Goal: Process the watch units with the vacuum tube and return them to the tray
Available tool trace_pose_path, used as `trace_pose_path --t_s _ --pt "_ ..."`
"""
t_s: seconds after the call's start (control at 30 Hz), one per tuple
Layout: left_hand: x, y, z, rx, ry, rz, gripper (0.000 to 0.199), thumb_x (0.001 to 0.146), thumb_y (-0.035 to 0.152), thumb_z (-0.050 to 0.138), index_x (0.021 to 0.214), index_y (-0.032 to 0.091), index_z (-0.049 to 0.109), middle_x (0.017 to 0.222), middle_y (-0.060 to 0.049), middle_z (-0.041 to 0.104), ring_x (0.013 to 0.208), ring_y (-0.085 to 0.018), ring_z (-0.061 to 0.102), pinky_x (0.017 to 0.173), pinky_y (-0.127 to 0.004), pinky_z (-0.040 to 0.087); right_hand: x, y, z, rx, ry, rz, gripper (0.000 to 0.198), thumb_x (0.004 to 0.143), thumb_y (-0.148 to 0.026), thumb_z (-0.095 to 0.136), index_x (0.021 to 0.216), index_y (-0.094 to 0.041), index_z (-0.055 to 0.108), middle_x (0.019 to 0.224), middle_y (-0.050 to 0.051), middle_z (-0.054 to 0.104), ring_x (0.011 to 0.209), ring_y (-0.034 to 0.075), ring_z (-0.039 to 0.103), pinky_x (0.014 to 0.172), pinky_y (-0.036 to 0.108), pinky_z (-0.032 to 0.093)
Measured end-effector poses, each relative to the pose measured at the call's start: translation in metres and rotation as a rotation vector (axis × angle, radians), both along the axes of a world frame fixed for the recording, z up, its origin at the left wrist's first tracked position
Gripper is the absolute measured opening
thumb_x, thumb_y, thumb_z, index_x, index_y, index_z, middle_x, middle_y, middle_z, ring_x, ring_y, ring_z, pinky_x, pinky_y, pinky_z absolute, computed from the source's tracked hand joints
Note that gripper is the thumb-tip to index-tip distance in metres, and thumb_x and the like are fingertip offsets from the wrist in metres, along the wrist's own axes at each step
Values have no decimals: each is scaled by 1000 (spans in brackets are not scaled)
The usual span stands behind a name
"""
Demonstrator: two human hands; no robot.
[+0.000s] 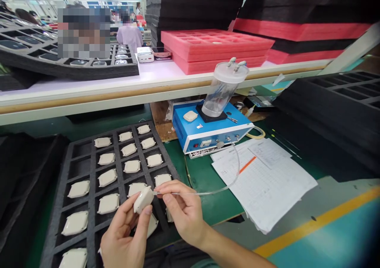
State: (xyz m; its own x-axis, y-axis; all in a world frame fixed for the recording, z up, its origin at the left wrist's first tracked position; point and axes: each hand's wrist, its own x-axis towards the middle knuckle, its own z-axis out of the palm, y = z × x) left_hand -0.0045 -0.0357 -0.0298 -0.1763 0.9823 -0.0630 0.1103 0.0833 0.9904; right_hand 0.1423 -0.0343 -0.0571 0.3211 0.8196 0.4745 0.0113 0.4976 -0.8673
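Observation:
Between the thumb and fingers of my left hand [127, 230] is a cream watch-shaped case [143, 200], tilted above the foam tray. My right hand [184, 212] pinches the end of a thin clear tube [213, 192], its tip against or very close to the case's right edge; exact contact is too small to tell. The tube curves back to the front of a blue box-shaped machine [212, 133]. Under my hands lies a black foam tray [65, 181], with similar cream cases [108, 203] in many of its compartments.
A clear cylinder [224, 90] and another cream case [190, 116] stand on the blue machine. Papers [267, 181] lie to its right. Above runs a white shelf [148, 80] with red foam trays [213, 48]. Black foam [329, 121] is stacked at right. People sit in the background.

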Motion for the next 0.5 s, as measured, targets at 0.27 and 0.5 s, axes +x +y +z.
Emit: trace_pose_path --t_s 0.27,0.5 --pt "-5 1 -3 -17 10 -6 48 75 47 92 113 19 82 110 -11 84 98 -32 83 81 -29 69 0 0 -1 10 9 10 19 101 -18 61 103 -24 80 98 8 81 94 21 79 83 33 66" --pt "-4 2 -5 -21 0 0 49 74 45 93 114 19 82 113 -12 84 99 -32 82 80 -28 69 0 0 -2 7 22 24 22 101 -16 61 106 -26 80 100 7 81 95 20 78 86 33 65"
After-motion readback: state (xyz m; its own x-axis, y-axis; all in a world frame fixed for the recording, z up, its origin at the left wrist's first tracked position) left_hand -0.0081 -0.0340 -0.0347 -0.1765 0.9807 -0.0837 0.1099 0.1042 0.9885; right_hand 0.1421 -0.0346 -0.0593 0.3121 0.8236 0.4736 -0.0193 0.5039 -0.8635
